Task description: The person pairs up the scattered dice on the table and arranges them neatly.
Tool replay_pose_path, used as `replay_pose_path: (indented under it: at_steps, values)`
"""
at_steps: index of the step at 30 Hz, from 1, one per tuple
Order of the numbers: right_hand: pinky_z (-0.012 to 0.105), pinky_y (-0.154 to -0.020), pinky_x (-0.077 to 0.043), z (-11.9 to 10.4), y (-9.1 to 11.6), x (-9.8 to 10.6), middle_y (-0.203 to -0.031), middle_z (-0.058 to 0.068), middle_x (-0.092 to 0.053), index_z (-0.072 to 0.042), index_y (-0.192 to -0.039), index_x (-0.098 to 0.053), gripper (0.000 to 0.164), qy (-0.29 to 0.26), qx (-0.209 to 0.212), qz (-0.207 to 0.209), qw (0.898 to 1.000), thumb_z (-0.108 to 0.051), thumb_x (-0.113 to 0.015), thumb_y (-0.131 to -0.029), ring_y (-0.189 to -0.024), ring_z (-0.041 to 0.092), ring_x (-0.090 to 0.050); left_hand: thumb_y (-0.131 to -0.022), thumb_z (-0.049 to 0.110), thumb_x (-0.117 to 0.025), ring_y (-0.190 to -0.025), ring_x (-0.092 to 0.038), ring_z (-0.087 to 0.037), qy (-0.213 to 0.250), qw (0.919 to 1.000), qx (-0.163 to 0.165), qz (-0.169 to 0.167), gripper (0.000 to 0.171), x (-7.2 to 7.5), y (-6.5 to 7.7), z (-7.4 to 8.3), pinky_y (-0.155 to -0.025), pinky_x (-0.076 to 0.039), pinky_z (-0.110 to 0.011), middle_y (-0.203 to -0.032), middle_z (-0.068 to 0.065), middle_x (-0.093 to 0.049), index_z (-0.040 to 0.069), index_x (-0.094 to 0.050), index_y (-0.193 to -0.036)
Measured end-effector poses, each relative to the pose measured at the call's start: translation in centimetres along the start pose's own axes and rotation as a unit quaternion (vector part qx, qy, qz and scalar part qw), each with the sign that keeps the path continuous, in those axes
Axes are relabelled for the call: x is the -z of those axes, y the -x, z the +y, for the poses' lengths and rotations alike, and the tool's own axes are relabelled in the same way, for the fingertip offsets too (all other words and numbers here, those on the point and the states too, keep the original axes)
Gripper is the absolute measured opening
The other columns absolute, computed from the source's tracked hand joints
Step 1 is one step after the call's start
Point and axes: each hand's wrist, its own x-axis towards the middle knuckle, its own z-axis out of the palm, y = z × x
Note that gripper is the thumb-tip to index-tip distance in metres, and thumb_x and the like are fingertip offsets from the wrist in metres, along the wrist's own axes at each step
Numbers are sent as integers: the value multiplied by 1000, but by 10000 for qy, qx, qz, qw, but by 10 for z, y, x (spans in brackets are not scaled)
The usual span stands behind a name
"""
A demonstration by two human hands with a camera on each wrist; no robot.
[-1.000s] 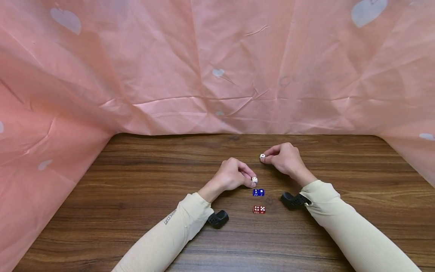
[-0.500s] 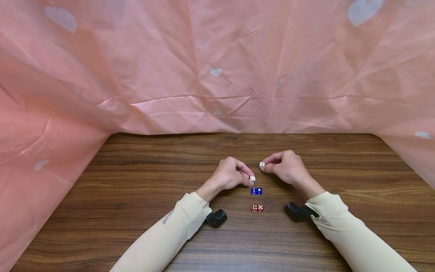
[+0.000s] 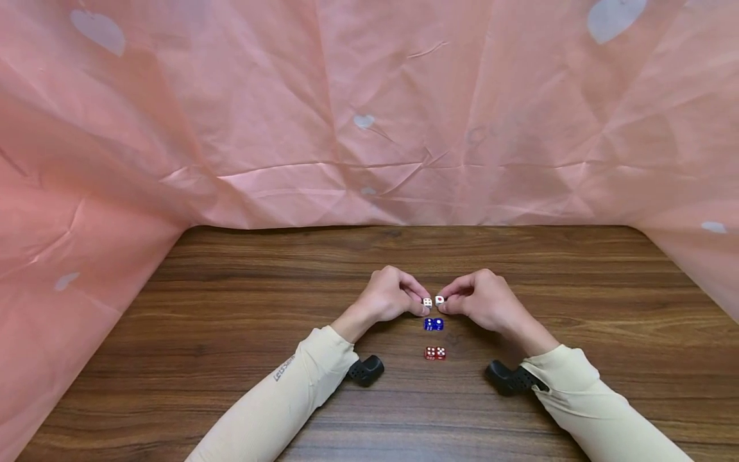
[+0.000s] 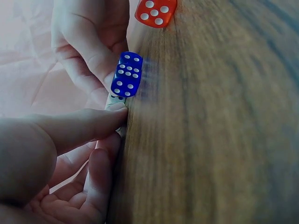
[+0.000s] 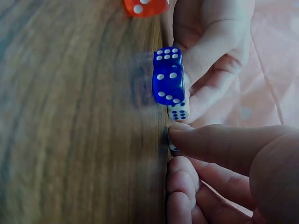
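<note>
My left hand (image 3: 388, 296) pinches a white die (image 3: 427, 302) between thumb and fingers, low at the wooden table. Facing it from the right, my right hand (image 3: 484, 301) pinches a second white die (image 3: 440, 299) whose top shows one red pip. A narrow gap parts the two white dice in the head view. Just nearer to me, a pair of blue dice (image 3: 433, 325) sits side by side. In the left wrist view the blue dice (image 4: 127, 74) partly hide the white ones. The right wrist view shows the white die (image 5: 178, 112) of my left hand behind them.
Closer to my body lies a pair of red dice (image 3: 435, 353), side by side and in line with the blue pair. Black wrist devices (image 3: 367, 371) stick out below both sleeves. A pink cloth (image 3: 369, 160) with hearts hangs behind the table (image 3: 277, 256).
My right hand has brought its white die toward me and slightly left, down beside the other white die. The left hand has stayed nearly in place, still pinching its die.
</note>
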Motion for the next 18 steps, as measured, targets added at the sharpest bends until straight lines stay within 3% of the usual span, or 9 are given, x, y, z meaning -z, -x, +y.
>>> replay_pose_path:
  at_steps: [18]
  values:
    - [32,-74,-49,2,4,-1,-93,-2,-84,-21,-100,-86,20,58,440,-64,9990,-33,-88,-84,-88,10,-68,-75,16,-96,-78,-67,1,-17,10000,-65,44,17,-3,1,1,-78,-50,-20,-80,7,-81,20,-85,-88]
